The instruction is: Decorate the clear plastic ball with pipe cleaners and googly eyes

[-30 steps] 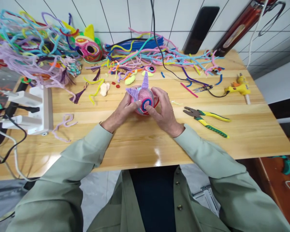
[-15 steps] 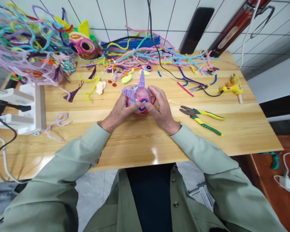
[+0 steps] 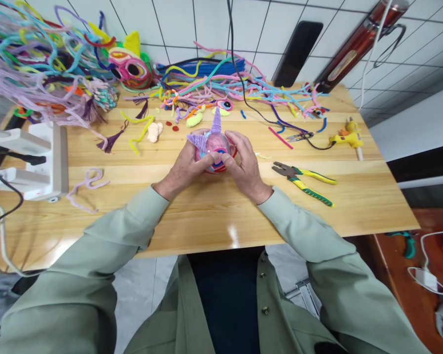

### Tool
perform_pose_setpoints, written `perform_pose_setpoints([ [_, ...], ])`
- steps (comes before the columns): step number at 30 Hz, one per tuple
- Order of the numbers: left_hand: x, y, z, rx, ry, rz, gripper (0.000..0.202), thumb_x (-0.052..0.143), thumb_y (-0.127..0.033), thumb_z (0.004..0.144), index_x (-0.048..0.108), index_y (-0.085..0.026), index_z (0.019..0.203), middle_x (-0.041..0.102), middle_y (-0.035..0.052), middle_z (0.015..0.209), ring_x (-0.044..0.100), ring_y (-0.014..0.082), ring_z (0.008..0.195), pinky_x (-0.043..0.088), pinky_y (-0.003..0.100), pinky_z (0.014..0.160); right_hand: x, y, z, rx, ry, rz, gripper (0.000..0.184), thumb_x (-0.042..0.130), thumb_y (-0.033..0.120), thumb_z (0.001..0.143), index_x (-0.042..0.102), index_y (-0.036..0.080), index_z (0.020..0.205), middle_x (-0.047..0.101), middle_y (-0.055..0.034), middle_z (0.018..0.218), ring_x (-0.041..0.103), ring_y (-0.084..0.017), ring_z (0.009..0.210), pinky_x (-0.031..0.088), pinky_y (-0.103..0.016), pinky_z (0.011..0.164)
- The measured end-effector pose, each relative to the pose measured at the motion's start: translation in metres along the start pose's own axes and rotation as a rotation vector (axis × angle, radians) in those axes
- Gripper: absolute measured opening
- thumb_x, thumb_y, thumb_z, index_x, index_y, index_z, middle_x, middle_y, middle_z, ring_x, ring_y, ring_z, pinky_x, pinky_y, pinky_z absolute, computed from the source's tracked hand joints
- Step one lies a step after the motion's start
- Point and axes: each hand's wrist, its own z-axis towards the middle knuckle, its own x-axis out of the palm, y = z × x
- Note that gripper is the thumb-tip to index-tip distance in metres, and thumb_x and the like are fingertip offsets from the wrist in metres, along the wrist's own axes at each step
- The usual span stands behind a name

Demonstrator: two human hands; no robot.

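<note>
A pink pipe-cleaner ball [image 3: 214, 145] with two purple ears and a blue, red and white spiral eye rests on the wooden table [image 3: 192, 216]. My left hand [image 3: 184, 167] cups its left side, thumb pressed onto the eye. My right hand [image 3: 243, 164] wraps the right side, its thumb also pressing on the eye. Both hands are closed around the ball.
Loose pipe cleaners [image 3: 221, 91] are heaped across the back of the table. Pliers [image 3: 304, 179] lie to the right, with small scissors [image 3: 299, 136] and a yellow glue gun [image 3: 346, 139] beyond. A white power strip [image 3: 40, 160] sits at the left. A finished colourful mask [image 3: 129, 66] stands at the back.
My thumbs have closed further over the spiral eye, covering more of it. The view shifted slightly; the ball stays in place.
</note>
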Motion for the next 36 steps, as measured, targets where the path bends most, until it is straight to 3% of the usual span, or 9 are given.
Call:
perform_pose_setpoints([
  [10,-0.009,0.013,0.004,0.148,0.097,0.241,0.068,0.089,-0.079,0.091,0.074,-0.029,0.135,0.073,0.0107,0.15,0.066,0.0394,0.145,0.05,0.06,0.135,0.0,-0.005,0.0,-0.068,0.007,-0.024,0.072,0.049,0.079,0.115,0.062,0.027,0.163,0.067,-0.0175,0.166,0.061,-0.036,0.159,0.05,-0.063,0.138],
  [24,-0.014,0.024,0.004,0.183,0.072,0.293,0.07,0.084,-0.079,0.097,0.071,-0.031,0.145,0.073,0.0112,0.154,0.069,0.0392,0.146,0.053,0.066,0.134,-0.001,-0.008,0.0,-0.066,0.041,0.019,0.074,0.052,0.076,0.115,0.058,0.025,0.169,0.063,-0.0184,0.172,0.057,-0.035,0.164,0.047,-0.062,0.141],
  [36,-0.016,0.029,0.004,0.18,0.054,0.311,0.071,0.084,-0.082,0.095,0.071,-0.03,0.141,0.072,0.0115,0.155,0.067,0.0396,0.149,0.051,0.067,0.136,-0.001,-0.011,0.0,-0.066,0.081,-0.019,0.082,0.043,0.079,0.117,0.055,0.02,0.172,0.059,-0.0211,0.178,0.053,-0.036,0.17,0.042,-0.065,0.144],
])
